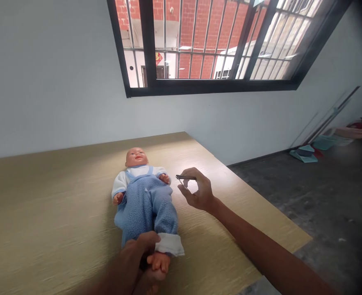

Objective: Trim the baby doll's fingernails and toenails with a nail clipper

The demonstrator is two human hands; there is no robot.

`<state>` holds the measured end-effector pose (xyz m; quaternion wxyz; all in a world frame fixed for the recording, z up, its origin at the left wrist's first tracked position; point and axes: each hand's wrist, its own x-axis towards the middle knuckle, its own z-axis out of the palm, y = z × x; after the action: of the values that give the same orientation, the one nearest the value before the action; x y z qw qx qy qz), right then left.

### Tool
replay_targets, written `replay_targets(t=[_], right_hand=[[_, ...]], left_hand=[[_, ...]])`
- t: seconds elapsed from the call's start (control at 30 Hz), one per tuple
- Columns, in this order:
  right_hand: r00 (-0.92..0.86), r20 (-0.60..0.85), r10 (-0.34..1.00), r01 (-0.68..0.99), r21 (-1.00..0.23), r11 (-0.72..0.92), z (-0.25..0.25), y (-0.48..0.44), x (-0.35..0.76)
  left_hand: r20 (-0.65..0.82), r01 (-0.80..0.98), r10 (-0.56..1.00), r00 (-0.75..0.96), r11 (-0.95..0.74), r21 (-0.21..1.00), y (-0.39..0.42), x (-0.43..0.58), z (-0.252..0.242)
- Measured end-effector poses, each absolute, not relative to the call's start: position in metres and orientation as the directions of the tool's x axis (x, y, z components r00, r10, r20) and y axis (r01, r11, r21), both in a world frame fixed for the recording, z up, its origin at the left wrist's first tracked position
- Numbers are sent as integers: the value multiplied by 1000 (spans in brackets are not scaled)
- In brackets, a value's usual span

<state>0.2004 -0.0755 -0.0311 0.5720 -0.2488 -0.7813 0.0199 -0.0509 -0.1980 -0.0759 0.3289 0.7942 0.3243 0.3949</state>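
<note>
On the wooden table (60,196) lies a baby doll (140,188) on its back, its head toward the wall. It wears blue fleece overalls over a white top, with white cuffs at the legs. My left hand (139,254) is closed around the doll's lower leg, its thumb by the white cuff and fingers beneath the bare foot (159,261). Beside the doll's arm, my right hand (199,190) pinches a small metal nail clipper (185,178) between thumb and fingers, apart from the doll. The doll's other foot is mostly hidden behind my left hand.
A white wall (60,82) with a barred window (205,87) stands behind the table. To the right, the table edge drops to a dark floor (279,184). Dustpans (305,153), long handles and a pink basin (353,132) sit by the wall.
</note>
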Motion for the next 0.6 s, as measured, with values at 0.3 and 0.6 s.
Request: replay_targets(t=[0.3, 0.6], right_hand=[[-250, 955, 157, 132, -127, 983, -38, -131, 170], [-457, 876, 157, 139, -105, 985, -36, -158, 158]], left_hand=[[462, 223, 766, 447, -595, 772, -172, -53, -77], [650, 380, 660, 376, -750, 541, -174, -50, -71]])
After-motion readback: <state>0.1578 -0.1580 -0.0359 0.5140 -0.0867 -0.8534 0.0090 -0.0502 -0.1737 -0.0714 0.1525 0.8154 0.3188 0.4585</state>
